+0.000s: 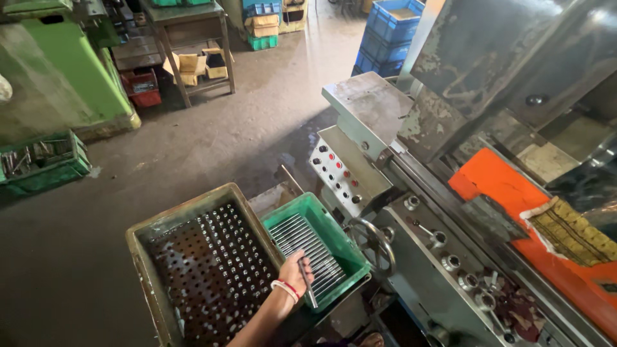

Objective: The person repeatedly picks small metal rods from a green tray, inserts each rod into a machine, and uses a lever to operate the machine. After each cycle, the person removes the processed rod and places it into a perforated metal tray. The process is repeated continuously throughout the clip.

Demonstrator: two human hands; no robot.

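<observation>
Here the left hand (295, 273) grips a thin metal rod (308, 286) over the near edge of the green crate (350, 247) holding more rods (305, 247).

We locate the perforated tray (205, 270) left of the rod bin (315, 247), their walls touching. The rods (307, 247) lie side by side in the bin. The handwheel (373, 241) sits just right of the bin, the control panel (344, 173) behind it, on the machine (450, 257).
</observation>
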